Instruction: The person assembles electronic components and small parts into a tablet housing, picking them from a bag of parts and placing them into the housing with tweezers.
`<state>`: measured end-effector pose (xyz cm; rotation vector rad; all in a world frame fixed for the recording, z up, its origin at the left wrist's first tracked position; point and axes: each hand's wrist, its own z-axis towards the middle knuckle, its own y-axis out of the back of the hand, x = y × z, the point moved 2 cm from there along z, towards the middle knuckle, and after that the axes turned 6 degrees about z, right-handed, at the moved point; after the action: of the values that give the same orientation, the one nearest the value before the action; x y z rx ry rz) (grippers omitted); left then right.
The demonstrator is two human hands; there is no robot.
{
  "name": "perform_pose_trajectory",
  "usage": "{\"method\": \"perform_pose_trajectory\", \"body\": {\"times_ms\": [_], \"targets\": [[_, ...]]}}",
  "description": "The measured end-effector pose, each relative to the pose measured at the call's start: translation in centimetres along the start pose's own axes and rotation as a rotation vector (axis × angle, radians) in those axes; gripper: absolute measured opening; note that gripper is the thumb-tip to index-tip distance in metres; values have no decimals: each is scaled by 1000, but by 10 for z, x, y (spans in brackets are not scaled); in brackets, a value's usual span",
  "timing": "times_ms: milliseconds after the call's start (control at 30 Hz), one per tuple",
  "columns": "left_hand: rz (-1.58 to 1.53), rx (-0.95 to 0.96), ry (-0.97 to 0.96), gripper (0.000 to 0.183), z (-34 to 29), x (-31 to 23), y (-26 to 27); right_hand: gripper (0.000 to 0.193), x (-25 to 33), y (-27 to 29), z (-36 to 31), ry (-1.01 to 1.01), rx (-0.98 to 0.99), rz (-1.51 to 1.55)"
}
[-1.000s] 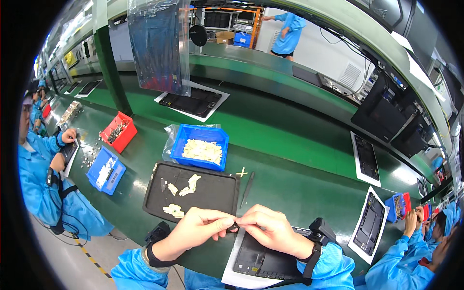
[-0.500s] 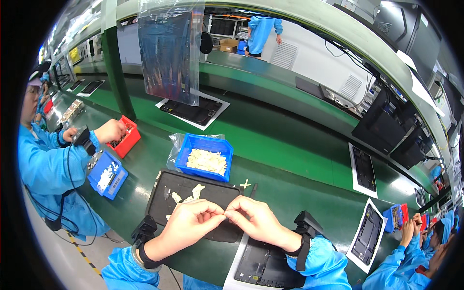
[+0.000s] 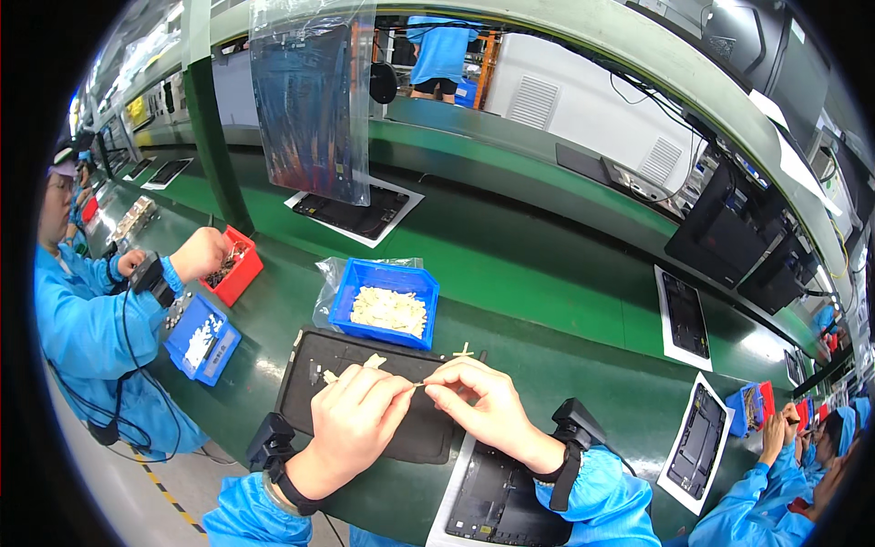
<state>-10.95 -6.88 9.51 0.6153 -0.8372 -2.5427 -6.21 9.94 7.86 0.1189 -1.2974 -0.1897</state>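
My left hand and my right hand meet fingertip to fingertip above the black tray. Both are closed in a pinch around a small thin strip, pale brown and mostly covered by my fingers. On the tray, left of my fingers, lie crumpled pale yellow peeled scraps. Just beyond it stands a blue bin holding many pale yellow pieces. Below my right wrist, a flat black device casing rests on a white sheet.
A pale cross-shaped piece lies beside the tray. At left, a co-worker's hand reaches into a red bin, near a blue bin of white parts. A bagged dark panel hangs ahead. More casings lie at right.
My left hand has turned so that its back shows, and its fingers now reach over the scraps. The thin strip shows between my fingertips. A person in the background has moved left.
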Motion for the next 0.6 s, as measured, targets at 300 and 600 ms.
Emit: {"method": "perform_pose_trajectory", "body": {"times_ms": [300, 600], "targets": [[-9, -3, -20, 17, 3, 4, -2, 12, -2, -2, 4, 68, -11, -96], [189, -2, -103, 20, 6, 4, -3, 9, -11, -3, 15, -65, -49, 36]]}}
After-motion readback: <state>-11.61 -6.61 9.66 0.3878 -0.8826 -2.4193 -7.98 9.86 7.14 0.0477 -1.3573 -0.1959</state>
